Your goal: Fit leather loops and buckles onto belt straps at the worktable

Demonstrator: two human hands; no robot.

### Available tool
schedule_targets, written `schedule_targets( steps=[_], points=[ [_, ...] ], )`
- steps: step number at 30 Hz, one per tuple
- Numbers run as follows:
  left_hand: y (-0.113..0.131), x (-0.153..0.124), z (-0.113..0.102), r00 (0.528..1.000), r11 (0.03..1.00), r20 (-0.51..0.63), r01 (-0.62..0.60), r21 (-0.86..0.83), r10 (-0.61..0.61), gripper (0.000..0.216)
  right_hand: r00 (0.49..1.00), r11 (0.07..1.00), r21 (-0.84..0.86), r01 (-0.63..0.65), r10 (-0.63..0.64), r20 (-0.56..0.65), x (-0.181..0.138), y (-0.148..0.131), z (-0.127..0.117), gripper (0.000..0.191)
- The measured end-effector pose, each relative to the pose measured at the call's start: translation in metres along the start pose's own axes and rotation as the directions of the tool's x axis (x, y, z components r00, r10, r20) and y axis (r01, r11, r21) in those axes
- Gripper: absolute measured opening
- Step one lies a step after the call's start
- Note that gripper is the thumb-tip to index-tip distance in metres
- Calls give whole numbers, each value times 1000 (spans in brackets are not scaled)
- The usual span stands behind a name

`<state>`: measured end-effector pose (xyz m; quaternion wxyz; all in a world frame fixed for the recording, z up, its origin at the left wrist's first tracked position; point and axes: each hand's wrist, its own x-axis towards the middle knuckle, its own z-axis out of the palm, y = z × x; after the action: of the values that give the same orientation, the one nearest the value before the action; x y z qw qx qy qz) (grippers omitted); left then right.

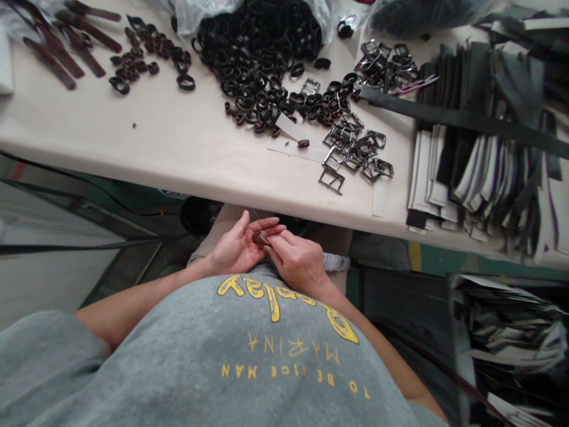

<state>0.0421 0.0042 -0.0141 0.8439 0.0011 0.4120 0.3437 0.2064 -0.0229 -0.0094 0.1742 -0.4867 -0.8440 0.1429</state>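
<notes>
My two hands meet in my lap, below the table's front edge. My left hand (pixel 237 249) lies palm up with fingers curled around a small dark brown loop (pixel 261 239). My right hand (pixel 299 261) pinches the same loop from the right with thumb and fingers closed. Most of the loop is hidden between the fingers. On the beige table (pixel 178 142) above lie a heap of black loops (pixel 262 53) and a cluster of metal buckles (pixel 351 148).
Brown straps (pixel 62 41) and smaller brown loops (pixel 142 56) lie at the far left. A stack of black and white strips (pixel 480 160) covers the table's right side, crossed by a black belt (pixel 462 121). More buckles (pixel 386 62) sit behind. A bin of scraps (pixel 511 344) stands at lower right.
</notes>
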Motion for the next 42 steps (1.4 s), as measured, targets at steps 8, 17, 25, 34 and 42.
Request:
schedule_targets(
  steps=[8,17,25,34,42],
  points=[
    [-7,4,-6,992,985,103,-87,148,72,59,998,992,-112,55,-58,-22,-1,3,4,34],
    [-13,1,-14,940,951,313,-211,228,133,51,992,977,214,7,19,-121,-3,7,5,24],
    [-8,-8,-20,922,830,196,-387,402,335,37,962,843,536,-41,179,-208,-4,4,0,15],
    [-6,-9,-18,964,808,153,-265,526,217,33,964,841,539,36,114,-241,-6,4,1,18],
    [2,-12,-18,894,608,304,-448,655,330,22,973,800,600,30,114,-201,-5,4,1,14]
  ],
)
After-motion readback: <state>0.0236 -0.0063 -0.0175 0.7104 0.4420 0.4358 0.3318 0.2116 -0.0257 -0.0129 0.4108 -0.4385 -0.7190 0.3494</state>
